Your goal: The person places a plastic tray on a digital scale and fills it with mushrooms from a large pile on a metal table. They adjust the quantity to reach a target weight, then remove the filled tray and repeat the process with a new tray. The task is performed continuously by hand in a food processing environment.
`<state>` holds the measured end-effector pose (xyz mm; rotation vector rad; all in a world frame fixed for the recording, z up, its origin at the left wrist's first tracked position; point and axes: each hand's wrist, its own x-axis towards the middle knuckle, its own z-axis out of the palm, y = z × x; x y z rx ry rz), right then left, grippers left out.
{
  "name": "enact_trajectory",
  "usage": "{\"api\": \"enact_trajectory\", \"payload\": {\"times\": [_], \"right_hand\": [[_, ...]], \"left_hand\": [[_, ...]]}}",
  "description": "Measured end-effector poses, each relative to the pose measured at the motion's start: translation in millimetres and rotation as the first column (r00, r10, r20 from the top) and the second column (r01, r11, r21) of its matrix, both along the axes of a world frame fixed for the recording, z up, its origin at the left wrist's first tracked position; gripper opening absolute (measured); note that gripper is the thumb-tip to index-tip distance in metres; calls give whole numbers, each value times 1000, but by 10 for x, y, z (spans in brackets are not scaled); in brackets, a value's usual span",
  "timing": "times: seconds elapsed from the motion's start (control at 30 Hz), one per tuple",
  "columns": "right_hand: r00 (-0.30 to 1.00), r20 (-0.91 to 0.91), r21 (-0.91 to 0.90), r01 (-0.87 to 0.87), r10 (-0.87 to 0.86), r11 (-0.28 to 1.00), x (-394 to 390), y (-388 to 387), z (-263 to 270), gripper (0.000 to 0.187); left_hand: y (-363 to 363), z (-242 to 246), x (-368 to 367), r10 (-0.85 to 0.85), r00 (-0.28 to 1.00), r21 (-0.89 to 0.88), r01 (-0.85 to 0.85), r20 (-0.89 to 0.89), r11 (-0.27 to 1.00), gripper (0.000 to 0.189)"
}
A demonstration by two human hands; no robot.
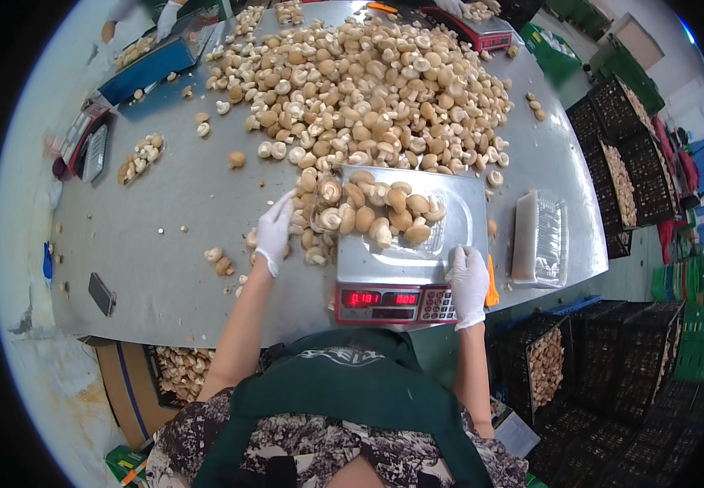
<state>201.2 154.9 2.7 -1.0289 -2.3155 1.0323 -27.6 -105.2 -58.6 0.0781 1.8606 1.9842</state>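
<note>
Mushrooms [397, 204] lie in and around a clear plastic tray [434, 235] on the metal pan of a red digital scale [394, 305], whose display is lit. My left hand [274, 232], in a white glove, is at the left of the scale beside loose mushrooms [315, 241]; its fingertips reach their edge, and whether it grips one cannot be told. My right hand [469, 280], also gloved, rests at the lower right corner of the pan near the keypad, fingers bent, with no mushroom seen in it. A large mushroom heap [376, 91] lies beyond the scale.
Stacked clear trays [541, 241] and an orange-handled tool [491, 280] lie to the right. A phone [101, 294] and a filled tray [141, 157] lie left on the metal table [169, 256]. Black crates [602, 348] stand at right. Gloved co-workers' hands are at the far side.
</note>
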Motion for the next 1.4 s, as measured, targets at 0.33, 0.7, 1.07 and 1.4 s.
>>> {"api": "enact_trajectory", "payload": {"times": [0.33, 0.7, 1.07, 1.4], "right_hand": [[993, 21, -207, -111, 118, 972, -524, -322, -84, 21], [844, -207, -71, -516, 494, 853, -1250, -1365, -11, 30], [949, 35, -285, -292, 315, 913, -1439, -1832, 181, 23], [972, 34, -188, -222, 232, 957, -1327, -1712, 12, 25]], "left_hand": [[269, -409, 31, 148, 988, 219, -135, -48, 966, 39], [-2247, -428, -711, 560, 827, 404, -496, -51, 769, 37], [-4653, -961, -2145, 790, 606, 340, -765, 92, 548, 34], [-4609, -1023, -2780, 632, 442, -384, -892, -637, 238, 30]]}}
